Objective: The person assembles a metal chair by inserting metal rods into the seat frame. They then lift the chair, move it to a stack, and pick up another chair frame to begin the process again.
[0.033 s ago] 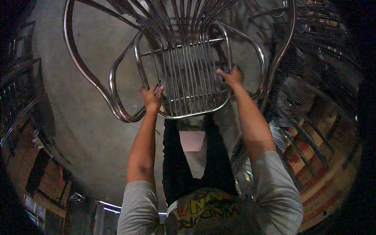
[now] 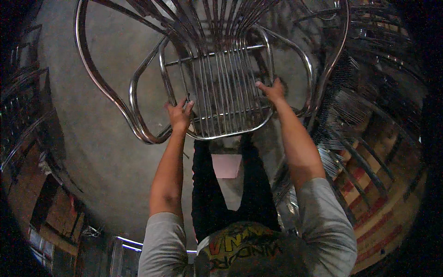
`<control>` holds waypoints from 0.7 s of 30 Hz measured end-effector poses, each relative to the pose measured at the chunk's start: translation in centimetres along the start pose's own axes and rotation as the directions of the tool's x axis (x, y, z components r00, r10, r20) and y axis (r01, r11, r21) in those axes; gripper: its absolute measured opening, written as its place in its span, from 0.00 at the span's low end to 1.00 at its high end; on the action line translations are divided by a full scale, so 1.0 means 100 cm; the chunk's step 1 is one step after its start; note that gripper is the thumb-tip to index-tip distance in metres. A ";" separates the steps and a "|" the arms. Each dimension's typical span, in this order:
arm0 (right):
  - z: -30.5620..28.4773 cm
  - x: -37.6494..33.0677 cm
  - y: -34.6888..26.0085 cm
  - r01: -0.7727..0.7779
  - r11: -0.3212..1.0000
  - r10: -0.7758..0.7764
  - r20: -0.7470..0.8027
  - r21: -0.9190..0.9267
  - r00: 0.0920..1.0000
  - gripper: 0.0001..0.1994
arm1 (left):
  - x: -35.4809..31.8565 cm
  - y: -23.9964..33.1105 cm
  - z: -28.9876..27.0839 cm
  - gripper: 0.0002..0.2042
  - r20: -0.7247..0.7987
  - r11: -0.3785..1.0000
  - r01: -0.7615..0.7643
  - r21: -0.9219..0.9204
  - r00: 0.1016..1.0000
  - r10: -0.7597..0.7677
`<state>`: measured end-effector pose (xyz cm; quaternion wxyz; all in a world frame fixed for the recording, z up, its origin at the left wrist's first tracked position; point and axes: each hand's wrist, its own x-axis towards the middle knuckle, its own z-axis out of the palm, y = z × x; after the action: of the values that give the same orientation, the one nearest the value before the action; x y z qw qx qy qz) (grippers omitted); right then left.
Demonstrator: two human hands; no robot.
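The steel-rod chair (image 2: 217,83) is held out in front of the person, above the concrete floor (image 2: 92,152), with its slatted seat facing the camera. The left hand (image 2: 179,115) is clamped on the seat's front left corner; the right hand (image 2: 273,90) grips the right seat rail, fingers curled over the tube. Stacked chairs of the same kind (image 2: 369,115) stand just to the right. The chair appears lifted and in transit; it is not yet set on the floor or on the stack.

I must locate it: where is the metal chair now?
In the head view, the metal chair fills the upper centre, over the concrete floor, gripped by left hand and right hand.
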<state>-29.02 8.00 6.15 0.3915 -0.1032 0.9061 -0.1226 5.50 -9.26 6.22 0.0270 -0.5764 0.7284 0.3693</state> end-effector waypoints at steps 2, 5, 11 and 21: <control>0.002 0.001 -0.001 0.049 0.998 -0.048 -0.042 0.025 0.998 0.51 | 0.000 0.001 0.000 0.22 0.062 0.989 0.086 -0.123 0.995 -0.079; 0.005 0.005 -0.005 0.092 0.996 -0.094 -0.123 -0.018 0.988 0.52 | 0.005 0.002 0.000 0.23 0.113 0.977 0.150 -0.152 0.985 -0.133; 0.004 0.006 -0.008 0.025 0.999 -0.027 -0.030 -0.042 0.999 0.63 | 0.011 0.000 0.002 0.25 0.045 0.997 0.076 0.007 0.996 -0.076; -0.005 -0.049 -0.060 0.101 0.994 -0.109 -0.180 -0.049 0.978 0.54 | 0.013 0.011 -0.013 0.33 0.088 0.998 0.053 0.047 0.995 -0.057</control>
<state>-25.57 3.72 11.63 0.2976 -0.1469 0.9337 -0.1342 4.58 -10.98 7.09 0.0823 -0.5785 0.7183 0.3775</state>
